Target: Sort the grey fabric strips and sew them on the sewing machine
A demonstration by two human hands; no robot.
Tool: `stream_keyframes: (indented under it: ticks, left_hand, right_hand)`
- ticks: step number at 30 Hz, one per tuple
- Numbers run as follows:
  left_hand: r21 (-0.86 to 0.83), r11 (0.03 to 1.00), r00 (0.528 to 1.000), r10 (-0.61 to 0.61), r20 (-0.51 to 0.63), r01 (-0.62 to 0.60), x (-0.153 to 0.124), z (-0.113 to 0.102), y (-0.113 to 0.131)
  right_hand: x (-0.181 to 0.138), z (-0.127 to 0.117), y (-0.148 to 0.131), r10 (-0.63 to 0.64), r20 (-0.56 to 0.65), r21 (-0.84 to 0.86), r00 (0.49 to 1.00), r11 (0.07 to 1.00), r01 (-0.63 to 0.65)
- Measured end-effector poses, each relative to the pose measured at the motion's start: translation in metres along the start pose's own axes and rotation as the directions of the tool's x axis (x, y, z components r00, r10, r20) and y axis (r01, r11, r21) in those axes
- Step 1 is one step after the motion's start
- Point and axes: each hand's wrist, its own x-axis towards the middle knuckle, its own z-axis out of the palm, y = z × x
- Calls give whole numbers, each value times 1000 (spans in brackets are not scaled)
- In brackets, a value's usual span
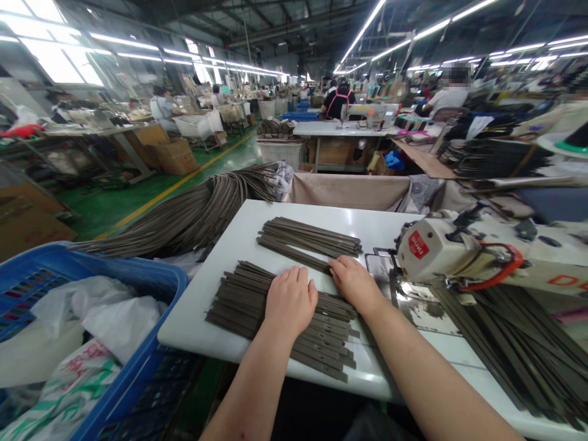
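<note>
My left hand (pixel 290 301) rests palm down on a wide layer of flat dark grey-brown strips (pixel 239 303), which lie side by side on the white sewing table (pixel 197 334). Its fingers are slightly bent, and the thumb sits apart at the right. What is under the palm is hidden. With closed fingers, my right hand (pixel 353 282) holds the near end of a dark strip (pixel 294 252). That strip lies just in front of a smaller stack of similar strips (pixel 312 236).
A sewing machine (pixel 441 245) stands at the right, with more strips (pixel 519 337) beneath its arm. Left are a blue basket (pixel 172 275) of plastic bags and a long strip bundle (pixel 193 208). A cloth-lined bin (pixel 349 191) adjoins the table's far edge. People work farther back.
</note>
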Motion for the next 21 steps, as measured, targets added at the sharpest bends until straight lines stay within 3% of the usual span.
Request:
stream_keyframes:
  ticks: [5, 9, 11, 16, 21]
  left_hand:
    - [-11, 1000, 997, 5, -79, -6, -1, 3, -1]
    - [-17, 1000, 999, 13, -40, -14, -1, 2, -2]
    - [-12, 1000, 1000, 14, -2, -14, 0, 0, -2]
    - [2, 999, 999, 41, 11, -41, 0, -4, 0]
    - [5, 999, 998, 46, -46, -46, 0, -6, 0]
  right_hand:
    - [-3, -5, -1, -8, -37, 275, 999, 961, 18]
    - [-4, -16, -4, -146, 62, 517, 987, 851, 94]
    - [-4, -19, -3, -153, 73, 565, 986, 821, 86]
    - [-2, -14, 6, 63, -5, 447, 998, 893, -54]
    - [-3, -10, 7, 33, 25, 323, 999, 946, -39]
